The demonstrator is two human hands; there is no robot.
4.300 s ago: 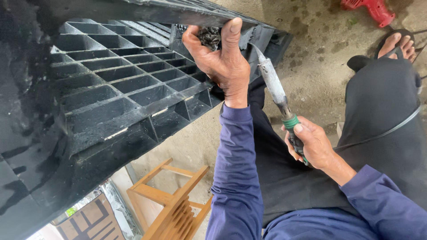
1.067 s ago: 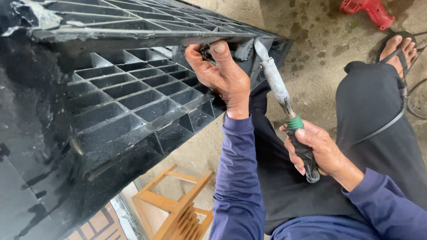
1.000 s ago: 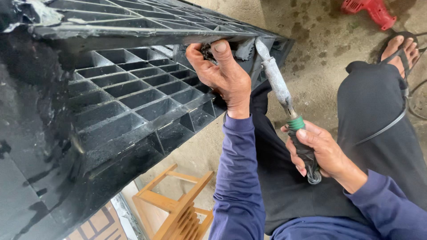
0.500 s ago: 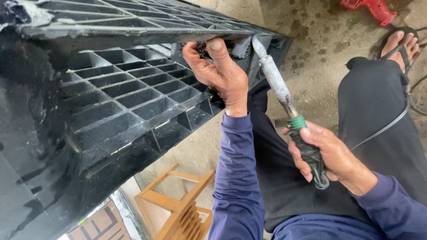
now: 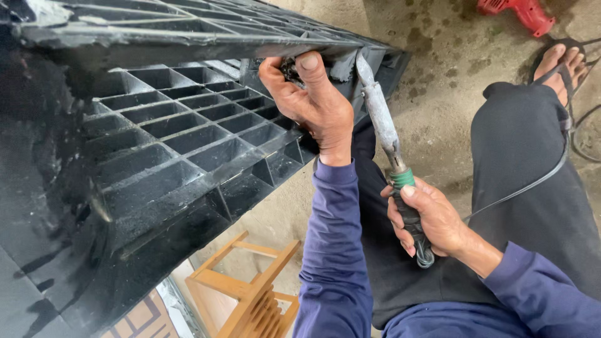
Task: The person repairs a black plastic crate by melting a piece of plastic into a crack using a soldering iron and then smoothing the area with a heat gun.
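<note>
A large black plastic pallet with a grid of ribs stands tilted across the left of the view. My left hand grips its upper rib, with the thumb pressing a small black lump of plastic against it. My right hand is closed around the black handle of a soldering iron with a green collar. The iron's grey tip touches the pallet's top edge just right of my left thumb.
A wooden stool lies on the concrete floor below the pallet. My legs in dark trousers fill the right side, with a sandalled foot at the top right. A red power tool lies beyond it. A black cable crosses my knee.
The iron's tip has moved up against the pallet's top edge beside my left thumb. My right hand has shifted slightly down and right. My left hand keeps its grip on the rib.
</note>
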